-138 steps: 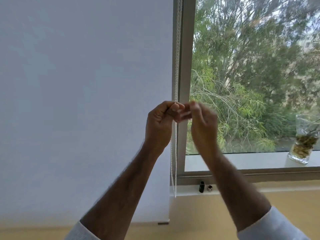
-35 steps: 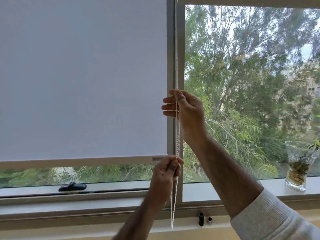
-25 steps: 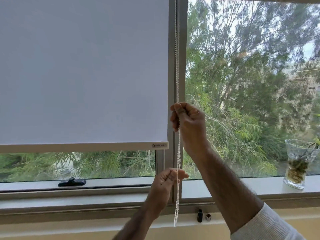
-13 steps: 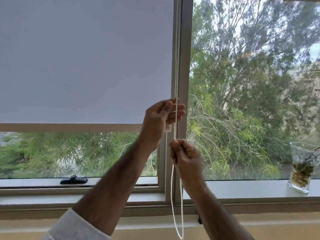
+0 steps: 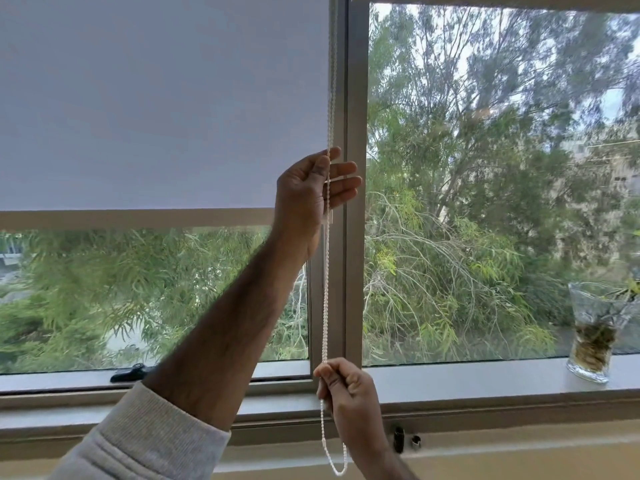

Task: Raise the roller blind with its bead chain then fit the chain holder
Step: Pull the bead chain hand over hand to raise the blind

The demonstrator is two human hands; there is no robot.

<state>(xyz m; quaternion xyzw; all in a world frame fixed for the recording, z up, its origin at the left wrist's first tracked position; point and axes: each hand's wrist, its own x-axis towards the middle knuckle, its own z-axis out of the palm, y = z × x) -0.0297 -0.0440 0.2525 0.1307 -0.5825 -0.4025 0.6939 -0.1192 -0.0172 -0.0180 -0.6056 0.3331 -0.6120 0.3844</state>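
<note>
The pale grey roller blind (image 5: 162, 109) covers the upper half of the left pane, its bottom rail (image 5: 138, 218) well above the sill. The white bead chain (image 5: 325, 289) hangs beside the centre window post and loops below the sill. My left hand (image 5: 311, 192) is raised at rail height, pinching the chain between thumb and forefinger with the other fingers spread. My right hand (image 5: 348, 389) is down at sill level, closed around the chain. Two small dark pieces, possibly the chain holder (image 5: 399, 439), stand on the ledge right of my right wrist.
A glass vase (image 5: 592, 337) with plant stems stands on the sill at the far right. A black window handle (image 5: 128, 372) lies on the left pane's lower frame. Trees fill the view outside.
My right hand has pulled the chain down from mid-window to sill level. The blind's bottom rail has risen further. My left hand stays high on the chain.
</note>
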